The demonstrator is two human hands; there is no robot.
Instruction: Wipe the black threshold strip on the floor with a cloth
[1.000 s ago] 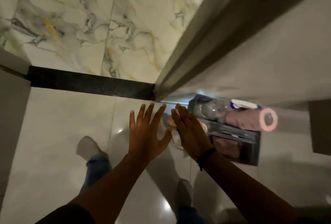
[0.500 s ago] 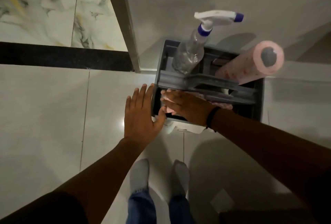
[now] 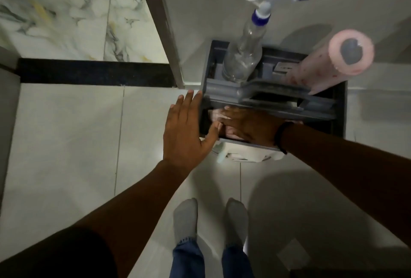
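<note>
The black threshold strip [image 3: 95, 72] runs across the floor at the upper left, between white tiles and marbled tiles. My right hand [image 3: 246, 125] reaches into the near compartment of a grey caddy [image 3: 340, 108] and lies on a pink cloth [image 3: 214, 115], fingers curled over it. My left hand [image 3: 185, 131] hovers flat and spread beside the caddy's left wall, holding nothing, with its thumb touching the caddy's corner.
In the caddy stand a clear spray bottle [image 3: 246, 53] with a white and blue trigger and a pink roll [image 3: 333, 62]. A door edge [image 3: 160, 22] rises just left of the caddy. My feet in grey socks [image 3: 186, 220] stand on the white tiles below.
The view has swung right and down, from the strip onto the caddy. My right hand has gone deeper into the caddy onto the pink cloth. My left hand has kept beside the caddy.
</note>
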